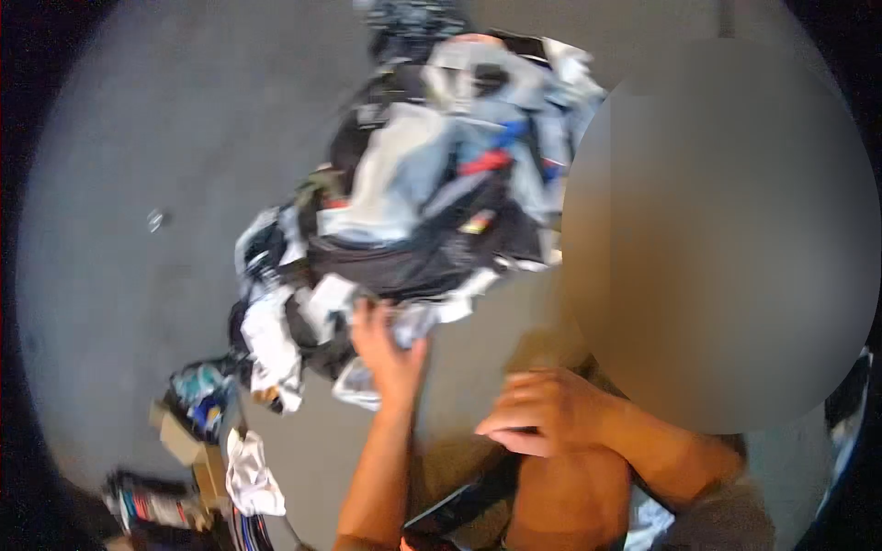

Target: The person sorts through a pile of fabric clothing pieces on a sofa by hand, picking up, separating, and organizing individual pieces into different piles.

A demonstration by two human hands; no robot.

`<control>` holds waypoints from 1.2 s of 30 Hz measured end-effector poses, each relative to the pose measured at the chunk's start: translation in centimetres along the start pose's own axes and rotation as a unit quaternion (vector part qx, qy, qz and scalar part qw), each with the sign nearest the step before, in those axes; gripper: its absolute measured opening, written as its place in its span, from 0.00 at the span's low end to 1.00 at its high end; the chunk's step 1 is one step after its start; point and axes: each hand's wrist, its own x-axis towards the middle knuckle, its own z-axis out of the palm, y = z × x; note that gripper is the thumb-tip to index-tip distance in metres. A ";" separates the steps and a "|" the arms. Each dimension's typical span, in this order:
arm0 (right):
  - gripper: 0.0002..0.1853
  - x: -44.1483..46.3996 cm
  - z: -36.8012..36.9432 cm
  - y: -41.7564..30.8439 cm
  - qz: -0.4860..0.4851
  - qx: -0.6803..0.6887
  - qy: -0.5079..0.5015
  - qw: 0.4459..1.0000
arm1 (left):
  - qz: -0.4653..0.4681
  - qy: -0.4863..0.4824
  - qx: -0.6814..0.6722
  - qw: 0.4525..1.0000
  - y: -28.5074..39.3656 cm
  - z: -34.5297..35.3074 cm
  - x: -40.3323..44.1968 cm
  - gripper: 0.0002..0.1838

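A large heap of mixed clothes [395, 174] in white, black, grey and pale blue lies on the grey floor. My left hand [390, 354] reaches to its near edge, fingers stretched and thumb apart. Its fingertips are at a white cloth [333, 301] and a dark garment [395, 262]; motion blur hides whether they touch. My right hand [542, 413] is held above my bent knee, away from the heap. Its fingers are curled in, and nothing shows in them. A small white cloth [356, 386] lies just left of my left wrist.
At the lower left are a cardboard box [179, 439], a bag with teal and blue items [202, 390], a crumpled white cloth [253, 473] and a dark bundle [152, 505]. A small clear object [156, 220] lies on the floor. A big blurred patch covers the right side.
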 end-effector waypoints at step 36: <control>0.10 1.5 1.9 -1.8 0.072 -0.013 0.002 0.997 | -0.224 -0.152 0.075 0.960 0.4 -3.9 -1.3 0.41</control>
